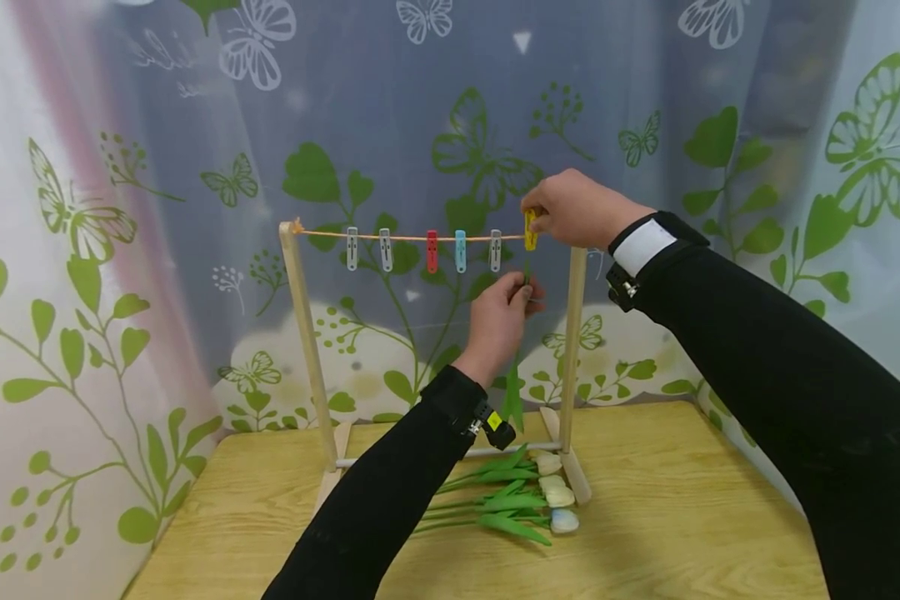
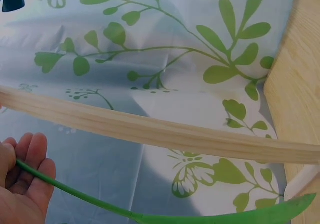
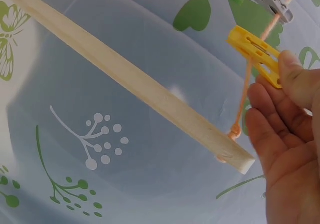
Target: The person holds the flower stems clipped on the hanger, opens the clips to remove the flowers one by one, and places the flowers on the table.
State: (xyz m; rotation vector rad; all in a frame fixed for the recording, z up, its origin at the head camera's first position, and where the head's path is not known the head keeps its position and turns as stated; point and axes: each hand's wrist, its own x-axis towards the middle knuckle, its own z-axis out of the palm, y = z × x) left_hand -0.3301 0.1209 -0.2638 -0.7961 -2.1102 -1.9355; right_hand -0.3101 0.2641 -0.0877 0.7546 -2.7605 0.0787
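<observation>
My right hand (image 1: 583, 207) pinches a yellow clothespin (image 3: 256, 56) by its upper end, on the orange cord (image 1: 412, 238) near the frame's right post. Below it, my left hand (image 1: 497, 323) pinches a green flower stem (image 2: 90, 199) between thumb and fingers. The stem's tip points up toward the clothespin, close under it in the head view. A long green leaf (image 1: 513, 400) hangs below the left hand. The stem's flower head does not show. Left of the yellow one, several grey, red and blue clothespins (image 1: 432, 252) hang along the cord.
The cord spans a wooden frame (image 1: 574, 350) on a wooden table (image 1: 667, 500). Several artificial tulips (image 1: 558, 496) with pale heads lie at its base, partly behind my left forearm. A curtain (image 1: 390, 108) printed with leaves and butterflies hangs behind and at both sides.
</observation>
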